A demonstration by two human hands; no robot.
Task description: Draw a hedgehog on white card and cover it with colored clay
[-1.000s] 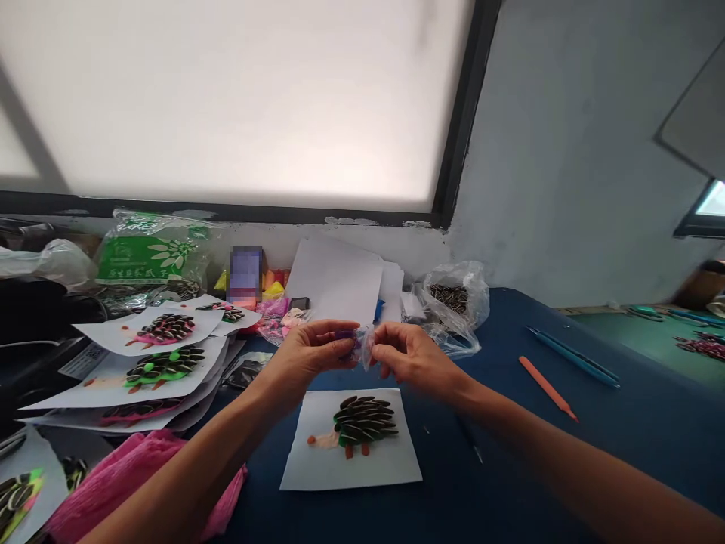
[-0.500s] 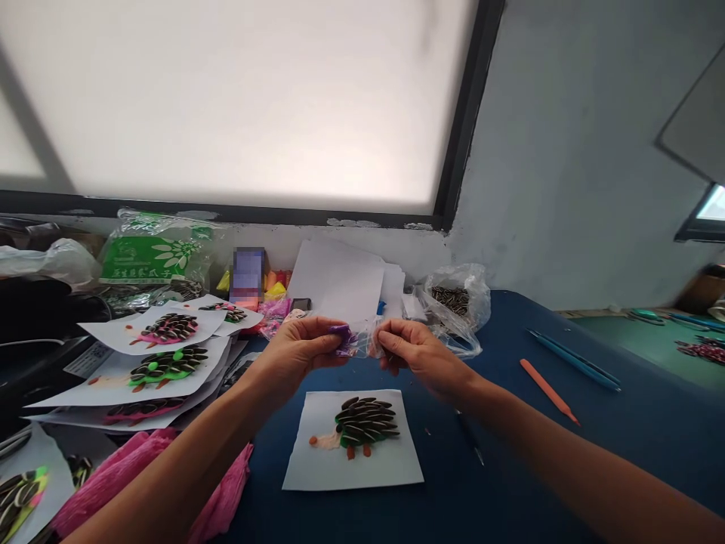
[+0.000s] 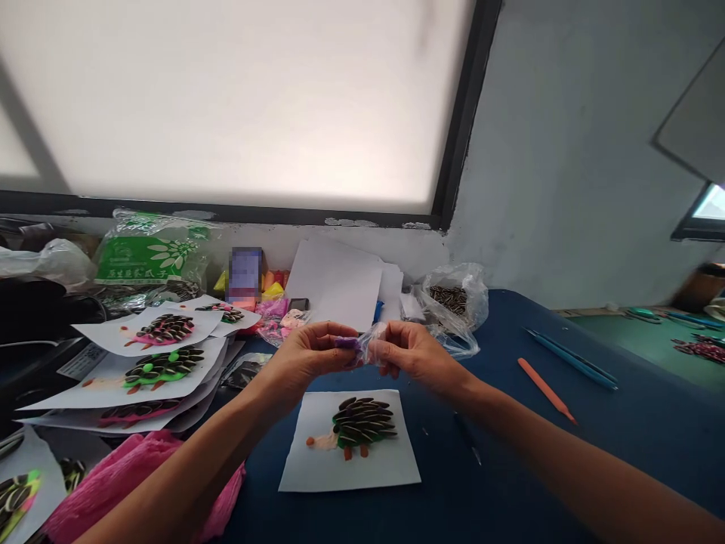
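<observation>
My left hand pinches a small purple lump, clay-like and partly wrapped in clear plastic. The crumpled clear wrapper spans the short gap to my right hand, whose fingers are closed on its other end. Both hands hover just above a white paper card on the blue tabletop. On this card lies a hedgehog figure with sunflower-seed spines, a green body, a pale snout, and an orange-brown nose and feet.
Finished-looking hedgehog cards are stacked at left beside pink crepe paper. Behind stand blank white sheets and a bag of seeds. An orange tool, a blue pen-like tool and a dark pen lie at right.
My hands have come closer together, and the plastic between them is now bunched up instead of stretched out. The purple lump is still in my left fingers.
</observation>
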